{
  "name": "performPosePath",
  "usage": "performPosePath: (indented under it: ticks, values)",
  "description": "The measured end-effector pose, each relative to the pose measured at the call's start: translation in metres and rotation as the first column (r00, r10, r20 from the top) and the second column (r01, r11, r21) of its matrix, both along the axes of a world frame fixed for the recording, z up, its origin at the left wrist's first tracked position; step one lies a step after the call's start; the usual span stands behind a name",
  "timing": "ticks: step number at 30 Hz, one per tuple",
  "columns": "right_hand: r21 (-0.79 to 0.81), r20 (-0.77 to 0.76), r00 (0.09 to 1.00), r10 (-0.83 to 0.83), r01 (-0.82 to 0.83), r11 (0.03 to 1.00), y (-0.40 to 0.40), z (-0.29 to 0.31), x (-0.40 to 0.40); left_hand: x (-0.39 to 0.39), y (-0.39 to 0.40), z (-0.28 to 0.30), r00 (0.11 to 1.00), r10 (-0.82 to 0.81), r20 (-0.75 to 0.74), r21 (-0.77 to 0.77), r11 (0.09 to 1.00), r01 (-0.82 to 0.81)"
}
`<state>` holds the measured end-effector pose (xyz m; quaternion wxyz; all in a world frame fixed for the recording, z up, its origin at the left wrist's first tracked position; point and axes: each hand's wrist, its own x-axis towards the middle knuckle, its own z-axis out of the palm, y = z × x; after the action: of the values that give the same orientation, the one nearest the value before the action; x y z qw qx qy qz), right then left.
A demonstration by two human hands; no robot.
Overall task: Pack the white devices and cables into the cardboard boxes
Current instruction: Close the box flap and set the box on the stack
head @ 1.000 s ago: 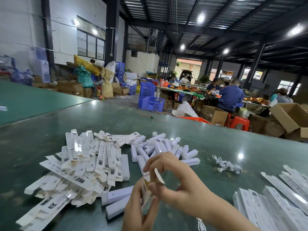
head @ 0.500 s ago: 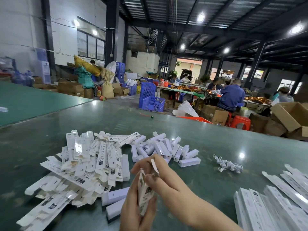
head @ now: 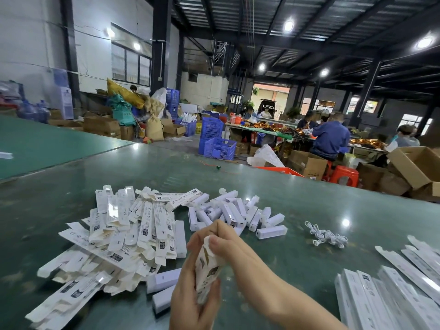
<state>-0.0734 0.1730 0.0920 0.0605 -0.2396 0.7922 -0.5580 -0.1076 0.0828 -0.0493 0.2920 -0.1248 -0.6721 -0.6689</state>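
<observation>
— What sort of room was it?
— A big workshop with a dark steel-beamed ceiling (head: 309, 25) and round lamps (head: 288, 25) that glared down. The left wall (head: 28, 44) was white, with a dark-framed window (head: 131, 65).
— And the furniture?
— A glossy green tabletop (head: 166, 172) ran across the foreground, with a second green one (head: 47, 144) to its left. Blue crates (head: 215, 144) stood on the grey floor, brown cartons (head: 102, 126) and sacks (head: 123, 94) were heaped by the wall, and workers in the distance sat on red stools (head: 344, 176) at a long table (head: 266, 131).
</observation>
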Motion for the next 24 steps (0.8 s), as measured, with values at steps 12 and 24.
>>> performPosePath:
  ticks: [12,24]
  values:
    - [-0.032,-0.008,0.994,0.105,-0.105,0.994,0.006,0.005,-0.003,0.006,-0.006,0.02,0.981,-0.053,-0.189,-0.077,0.996,0.039]
    - [0.045,-0.036,0.995,0.097,-0.095,0.994,0.01,0.002,-0.005,0.005,-0.005,0.01,0.988,-0.041,-0.146,-0.106,0.994,0.026]
